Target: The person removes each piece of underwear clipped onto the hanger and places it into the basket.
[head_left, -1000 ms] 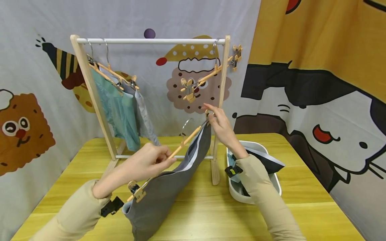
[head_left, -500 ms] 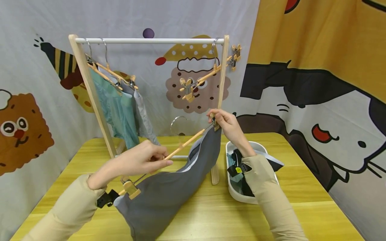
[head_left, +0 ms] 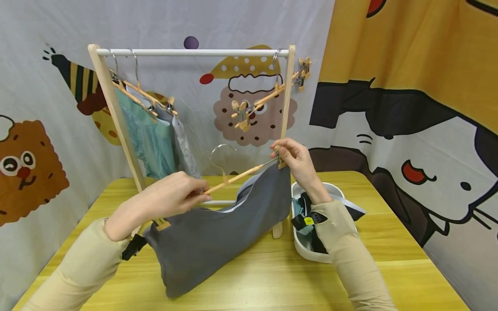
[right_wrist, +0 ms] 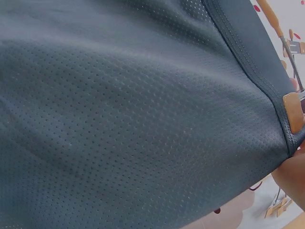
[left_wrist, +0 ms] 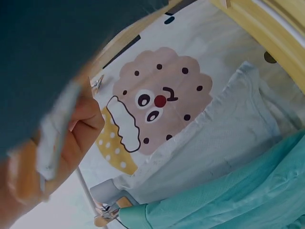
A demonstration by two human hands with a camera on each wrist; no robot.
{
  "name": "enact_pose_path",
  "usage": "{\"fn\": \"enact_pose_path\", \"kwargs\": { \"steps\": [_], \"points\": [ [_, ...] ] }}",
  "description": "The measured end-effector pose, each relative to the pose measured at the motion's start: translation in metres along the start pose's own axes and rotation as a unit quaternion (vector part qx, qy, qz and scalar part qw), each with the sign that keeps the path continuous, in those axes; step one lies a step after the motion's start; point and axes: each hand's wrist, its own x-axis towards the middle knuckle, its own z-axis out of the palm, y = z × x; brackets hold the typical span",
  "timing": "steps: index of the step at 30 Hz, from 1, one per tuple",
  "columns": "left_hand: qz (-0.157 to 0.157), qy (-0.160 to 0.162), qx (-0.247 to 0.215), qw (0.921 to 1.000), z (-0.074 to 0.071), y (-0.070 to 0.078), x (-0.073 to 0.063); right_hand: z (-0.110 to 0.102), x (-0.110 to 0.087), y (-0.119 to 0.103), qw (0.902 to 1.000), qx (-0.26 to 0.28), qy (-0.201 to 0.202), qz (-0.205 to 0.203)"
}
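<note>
My left hand (head_left: 163,196) grips the light wooden bar of a clip hanger (head_left: 235,177), whose metal hook points up. A dark grey garment (head_left: 221,237) hangs below the bar, its pale inside showing at the sagging top edge. One clip (head_left: 161,223) sits at its left corner, partly behind my left wrist. With thumb and fingers, my right hand (head_left: 297,162) pinches the clip at the right end. Up close in the right wrist view, the cloth is perforated, and a wooden clip pad (right_wrist: 293,112) lies over its stitched edge. Blurred dark cloth (left_wrist: 57,52) covers part of the left wrist view.
Behind my hands stands a wooden rack with a white rail (head_left: 194,52). Teal (head_left: 149,138) and pale grey (head_left: 183,147) garments hang at its left. A bare clip hanger (head_left: 268,97) hangs at its right. A white bin (head_left: 311,257) with folded cloths stands under my right forearm.
My right hand has come down onto the right-hand clip and closed its fingers there. The hanger has tilted nearer level, its left end rising, and the garment has swung into fuller view.
</note>
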Motion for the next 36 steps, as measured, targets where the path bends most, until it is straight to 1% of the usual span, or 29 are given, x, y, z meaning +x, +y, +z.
{"fn": "enact_pose_path", "kwargs": {
  "steps": [3,7,14,23,36],
  "points": [
    [-0.006,0.006,0.021,0.9997,-0.003,0.000,0.001,0.001,0.000,-0.001,0.9999,0.002,0.006,-0.008],
    [-0.011,0.008,0.039,0.9992,-0.006,-0.001,0.000,0.003,0.001,-0.001,0.9997,0.001,0.006,-0.022],
    [-0.015,0.012,0.057,0.9982,-0.010,0.000,-0.001,0.002,0.002,-0.001,0.9997,0.000,-0.001,-0.024],
    [-0.023,0.009,0.063,0.9977,-0.011,0.001,-0.001,0.003,0.001,0.000,0.9997,0.002,0.000,-0.023],
    [-0.015,0.015,0.067,0.9975,-0.012,0.002,-0.002,0.002,0.002,-0.001,0.9995,0.014,-0.004,-0.027]
  ]
}}
